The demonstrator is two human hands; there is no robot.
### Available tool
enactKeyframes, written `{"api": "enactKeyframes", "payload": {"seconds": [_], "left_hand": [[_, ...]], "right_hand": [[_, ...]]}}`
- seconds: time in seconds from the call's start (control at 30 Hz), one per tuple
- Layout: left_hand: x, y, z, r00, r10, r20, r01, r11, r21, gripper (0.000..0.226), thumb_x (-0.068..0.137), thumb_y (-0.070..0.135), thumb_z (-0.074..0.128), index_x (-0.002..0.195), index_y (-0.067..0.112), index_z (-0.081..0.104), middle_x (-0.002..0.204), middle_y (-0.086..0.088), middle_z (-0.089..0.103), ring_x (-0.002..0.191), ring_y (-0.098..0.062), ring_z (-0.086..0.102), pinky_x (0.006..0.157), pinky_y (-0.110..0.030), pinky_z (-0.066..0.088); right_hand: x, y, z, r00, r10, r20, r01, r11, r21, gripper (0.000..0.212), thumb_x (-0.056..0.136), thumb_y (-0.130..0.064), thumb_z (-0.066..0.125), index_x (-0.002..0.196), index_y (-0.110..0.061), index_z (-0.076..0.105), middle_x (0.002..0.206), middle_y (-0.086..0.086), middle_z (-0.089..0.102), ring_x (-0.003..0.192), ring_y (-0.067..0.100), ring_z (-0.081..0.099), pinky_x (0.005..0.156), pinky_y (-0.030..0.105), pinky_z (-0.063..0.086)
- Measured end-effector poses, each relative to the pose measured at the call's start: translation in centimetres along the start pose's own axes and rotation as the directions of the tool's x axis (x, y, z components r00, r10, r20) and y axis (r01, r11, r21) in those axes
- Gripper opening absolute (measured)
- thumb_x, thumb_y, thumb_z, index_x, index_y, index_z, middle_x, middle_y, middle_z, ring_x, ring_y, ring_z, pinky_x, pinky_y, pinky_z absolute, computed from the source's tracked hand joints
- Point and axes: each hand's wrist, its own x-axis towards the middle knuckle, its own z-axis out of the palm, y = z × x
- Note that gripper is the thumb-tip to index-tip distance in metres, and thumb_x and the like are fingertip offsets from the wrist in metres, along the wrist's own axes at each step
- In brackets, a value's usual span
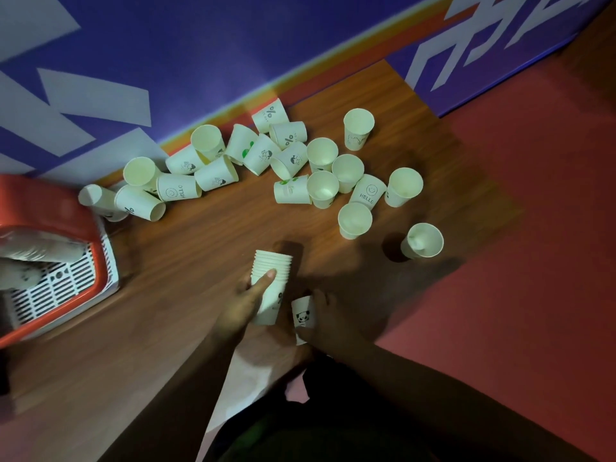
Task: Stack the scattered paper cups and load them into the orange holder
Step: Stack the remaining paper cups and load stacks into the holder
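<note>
Left hand (248,301): fingers and thumb curled round a stack of cups (271,281), gripping it at mid-height. Nested rims point to 12 o'clock, base toward the person.

Right hand (325,320): fingers wrapped round 1 single panda cup (303,316), just beside the stack's base at its 3 o'clock. Cannot tell whether cup and stack touch. Both forearms enter from 6 o'clock and are in deep shadow.

Loose cups (290,158): scattered at 12 o'clock from the hands, well apart from them, in a band running from 10 to 2 o'clock. The 10 o'clock part lies mostly tipped on its sides and piled together. The 1 o'clock part stands mostly upright, mouths up. 1 lone cup (423,240) stands at 2 o'clock, apart from the rest, near the edge of the wood.

Orange holder (83,228): at 9 o'clock, at the left frame edge, with a white slotted panel (63,285) inside. Its contents are blurred.

Surface: brown wood-grain board (200,245) under hands, cups and holder. A red floor area (516,228) borders it from 3 to 5 o'clock.

Room: blue-violet wall (166,55) with large white shapes across 12 o'clock, and an orange stripe (333,65) along its base. Lighting is dim.
</note>
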Motion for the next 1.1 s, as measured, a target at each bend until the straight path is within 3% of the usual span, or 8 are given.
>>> {"api": "enactKeyframes", "payload": {"seconds": [0.13, 0.3, 0.47, 0.63, 0.73, 0.87, 1.0, 1.1], "left_hand": [[-0.5, 0.2, -1.7, 0.998, 0.021, -0.054, -0.02, 1.0, 0.019, 0.028, 0.1, 0.033, 0.065, 0.12, 0.015, 0.074, 0.115, -0.018, 0.077, 0.095, -0.029, 0.073, 0.087, -0.041, 0.054], [-0.8, 1.0, -3.4, 0.998, 0.059, -0.006, -0.057, 0.989, 0.133, 0.032, 0.097, 0.034, 0.071, 0.128, 0.026, 0.066, 0.116, -0.005, 0.078, 0.103, -0.029, 0.076, 0.079, -0.036, 0.058], [-0.4, 2.9, -3.5, 0.989, 0.092, 0.116, -0.122, 0.953, 0.278, 0.064, 0.081, 0.049, 0.085, 0.137, 0.037, 0.058, 0.123, 0.0, 0.074, 0.108, -0.025, 0.074, 0.088, -0.04, 0.061], [-0.6, 5.3, -1.9, 0.964, 0.117, 0.241, -0.208, 0.893, 0.399, 0.062, 0.08, 0.025, 0.088, 0.127, 0.051, 0.056, 0.123, 0.023, 0.068, 0.114, 0.004, 0.063, 0.086, -0.011, 0.051], [-0.8, 5.9, -0.5, 0.935, 0.127, 0.333, -0.263, 0.874, 0.407, 0.064, 0.079, 0.019, 0.088, 0.125, 0.053, 0.057, 0.119, 0.034, 0.066, 0.114, 0.012, 0.061, 0.087, -0.006, 0.048], [-1.0, 6.9, 2.2, 0.906, 0.16, 0.393, -0.323, 0.861, 0.394, 0.058, 0.081, 0.025, 0.087, 0.115, 0.065, 0.061, 0.123, 0.026, 0.068, 0.115, 0.006, 0.063, 0.091, -0.007, 0.048], [-0.3, 6.7, 4.8, 0.935, 0.156, 0.317, -0.243, 0.935, 0.257, 0.048, 0.077, 0.043, 0.084, 0.119, 0.049, 0.063, 0.118, 0.009, 0.076, 0.107, -0.012, 0.074, 0.091, -0.033, 0.059], [0.0, 6.7, 6.3, 0.948, 0.181, 0.26, -0.233, 0.955, 0.185, 0.043, 0.075, 0.054, 0.078, 0.115, 0.045, 0.067, 0.116, -0.003, 0.076, 0.103, -0.024, 0.075, 0.091, -0.046, 0.059]], "right_hand": [[0.5, -1.9, 0.0, 0.996, 0.088, -0.005, -0.084, 0.969, 0.234, 0.079, 0.067, -0.036, 0.084, 0.125, -0.013, 0.036, 0.12, 0.008, 0.057, 0.11, 0.027, 0.06, 0.089, 0.04, 0.051], [1.0, -3.2, -6.9, 0.988, 0.153, -0.034, -0.093, 0.748, 0.657, 0.052, 0.081, -0.023, 0.08, 0.12, -0.013, 0.047, 0.109, 0.0, 0.06, 0.087, 0.005, 0.061, 0.062, 0.013, 0.049], [0.3, -3.8, -14.3, 0.994, -0.08, -0.069, 0.105, 0.812, 0.574, 0.049, 0.086, -0.028, 0.074, 0.132, -0.021, 0.058, 0.12, -0.005, 0.065, 0.097, 0.001, 0.065, 0.068, 0.012, 0.049], [0.3, -4.1, -16.8, 0.965, -0.235, -0.116, 0.261, 0.912, 0.317, 0.048, 0.076, -0.043, 0.079, 0.118, -0.029, 0.061, 0.111, -0.011, 0.064, 0.1, 0.002, 0.062, 0.081, 0.022, 0.053], [-0.1, -4.6, -16.8, 0.953, -0.299, -0.043, 0.298, 0.907, 0.296, 0.077, 0.073, -0.058, 0.074, 0.141, -0.037, 0.044, 0.133, -0.009, 0.058, 0.12, 0.004, 0.056, 0.1, 0.035, 0.051], [-0.9, -5.3, -15.4, 0.93, -0.356, -0.091, 0.362, 0.847, 0.39, 0.089, 0.084, -0.053, 0.069, 0.154, -0.039, 0.017, 0.153, -0.003, 0.041, 0.139, 0.001, 0.039, 0.112, 0.028, 0.034], [-0.7, -3.4, -16.9, 0.948, -0.154, -0.278, 0.282, 0.813, 0.509, 0.066, 0.09, -0.053, 0.061, 0.147, -0.027, 0.04, 0.143, -0.004, 0.053, 0.131, 0.007, 0.05, 0.106, 0.026, 0.04], [0.0, 0.6, -19.8, 0.887, 0.029, -0.461, 0.204, 0.87, 0.448, 0.049, 0.092, -0.038, 0.065, 0.134, -0.016, 0.053, 0.128, -0.006, 0.061, 0.121, 0.012, 0.057, 0.097, 0.023, 0.043]]}}
